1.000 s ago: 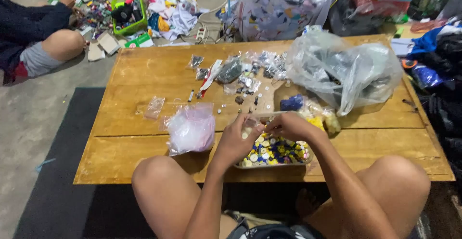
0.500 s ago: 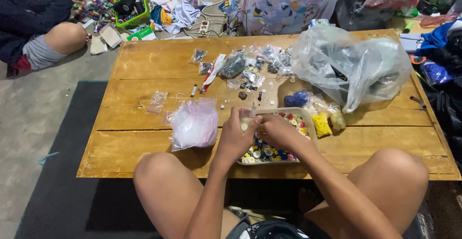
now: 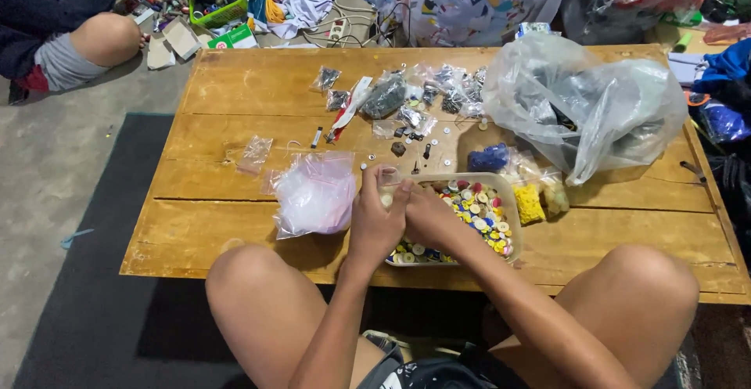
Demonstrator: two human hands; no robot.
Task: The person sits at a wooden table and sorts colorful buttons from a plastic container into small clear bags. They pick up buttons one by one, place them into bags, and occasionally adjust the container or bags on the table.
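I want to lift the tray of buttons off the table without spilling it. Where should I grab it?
Grip the tray by its right rim, coming from the right: that edge is bare. Both the left hand and right hand cover its left end. It is shallow and full, so keep it level.

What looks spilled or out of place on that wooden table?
A few small loose buttons lie scattered on the bare wood of the table, outside the tray of colourful buttons, as if spilled. Little plastic bags lie strewn about. Both hands meet over the tray's left end.

Matt wooden table (image 3: 235, 99) — glossy plastic bags (image 3: 594, 107)
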